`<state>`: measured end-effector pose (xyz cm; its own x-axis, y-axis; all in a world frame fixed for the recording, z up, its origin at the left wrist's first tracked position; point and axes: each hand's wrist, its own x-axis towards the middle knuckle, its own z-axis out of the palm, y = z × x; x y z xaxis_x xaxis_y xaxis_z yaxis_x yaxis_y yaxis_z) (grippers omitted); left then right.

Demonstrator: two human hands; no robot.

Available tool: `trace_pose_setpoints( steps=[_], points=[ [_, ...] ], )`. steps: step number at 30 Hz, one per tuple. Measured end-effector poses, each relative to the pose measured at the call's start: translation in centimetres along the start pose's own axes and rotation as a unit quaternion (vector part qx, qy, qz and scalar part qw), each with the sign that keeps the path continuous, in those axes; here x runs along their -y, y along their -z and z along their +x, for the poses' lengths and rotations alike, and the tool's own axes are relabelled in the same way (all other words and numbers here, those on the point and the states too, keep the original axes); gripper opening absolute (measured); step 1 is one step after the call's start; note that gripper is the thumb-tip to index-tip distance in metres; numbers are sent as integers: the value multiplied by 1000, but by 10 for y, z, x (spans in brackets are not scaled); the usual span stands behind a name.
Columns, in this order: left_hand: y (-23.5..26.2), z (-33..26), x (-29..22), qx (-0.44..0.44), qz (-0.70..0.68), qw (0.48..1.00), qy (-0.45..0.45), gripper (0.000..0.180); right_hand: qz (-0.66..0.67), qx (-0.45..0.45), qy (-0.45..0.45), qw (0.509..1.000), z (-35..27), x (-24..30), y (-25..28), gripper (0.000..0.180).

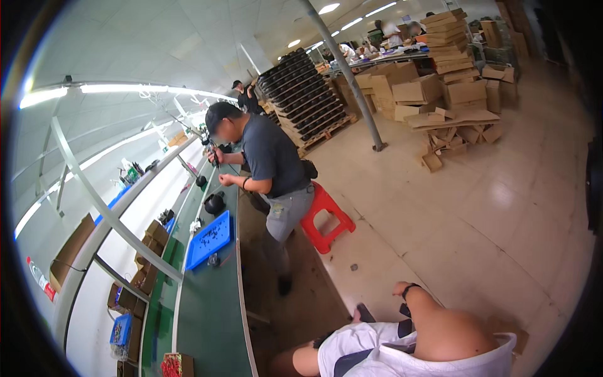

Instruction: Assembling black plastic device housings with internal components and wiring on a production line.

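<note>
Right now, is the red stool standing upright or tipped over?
Upright: the red stool stands on its legs on the floor, seat on top, close behind the standing person.

We see brown cardboard boxes stacked and scattered on the floor right of the grey pole. Far left of that pole, small brown cartons line the green workbench.
</note>
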<state>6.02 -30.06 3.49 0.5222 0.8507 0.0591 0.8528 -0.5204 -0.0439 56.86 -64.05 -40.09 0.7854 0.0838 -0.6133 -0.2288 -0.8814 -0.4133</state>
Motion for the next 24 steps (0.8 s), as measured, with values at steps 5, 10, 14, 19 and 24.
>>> trace_pose_setpoints(
  steps=[5, 10, 14, 19, 24],
  points=[
    [-4, -2, 1, -27, 31, 999, -26, 105, 21, -137, 228, 964, -31, 87, 17, 43],
    [-8, -3, 2, -63, -1, 997, -32, 102, -127, -348, 257, 893, -95, 150, 16, 32],
    [-9, -3, 1, -75, -16, 997, -33, 100, -289, -287, 310, 859, -110, 159, 36, 30],
    [-9, -4, 0, -83, -24, 995, -45, 97, -340, -391, 236, 822, -103, 159, 22, 36],
    [-5, -7, 0, -91, -25, 994, -57, 96, -57, -206, 114, 970, -94, 147, 71, 28]
  ],
)
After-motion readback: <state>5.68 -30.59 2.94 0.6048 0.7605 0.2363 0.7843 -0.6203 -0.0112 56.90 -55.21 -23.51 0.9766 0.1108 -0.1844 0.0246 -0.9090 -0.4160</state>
